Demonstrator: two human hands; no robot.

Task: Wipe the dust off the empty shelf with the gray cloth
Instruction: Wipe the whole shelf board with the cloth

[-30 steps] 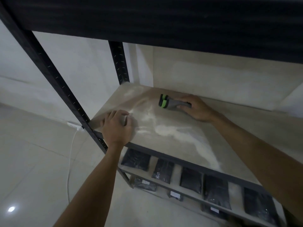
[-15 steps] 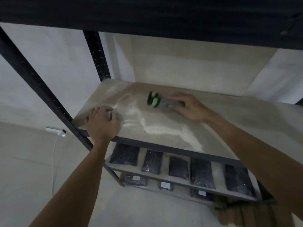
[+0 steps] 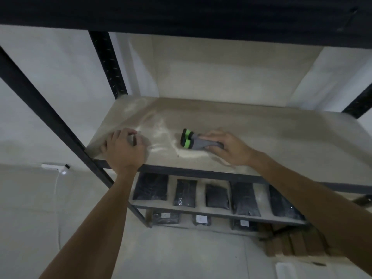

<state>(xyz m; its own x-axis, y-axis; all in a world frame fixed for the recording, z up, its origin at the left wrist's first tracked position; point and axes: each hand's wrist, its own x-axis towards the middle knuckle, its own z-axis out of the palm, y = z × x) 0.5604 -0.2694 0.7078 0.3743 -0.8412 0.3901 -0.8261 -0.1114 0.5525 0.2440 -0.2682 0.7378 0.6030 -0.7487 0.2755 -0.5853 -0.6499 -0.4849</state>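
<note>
The empty beige shelf (image 3: 271, 137) carries pale streaks of dust across its left half. My right hand (image 3: 227, 149) grips the gray cloth (image 3: 198, 142) against the board; the cloth has green and black bands at its left end. A ridge of dust lies just in front of it. My left hand (image 3: 122, 150) rests at the shelf's front left corner with its fingers curled. A small grey patch shows by its thumb, and I cannot tell if it holds anything.
Black metal posts (image 3: 108, 65) and a dark upper shelf (image 3: 181, 15) frame the opening. Lower shelves hold several black packets (image 3: 216, 196). Brown boxes (image 3: 291, 244) sit on the floor at right. A white power strip (image 3: 54, 167) with a cord lies at left.
My right hand has dragged the cloth toward the shelf's front edge. The left hand stays at the front left corner. My view has tilted and swung right, showing more of the lower shelves.
</note>
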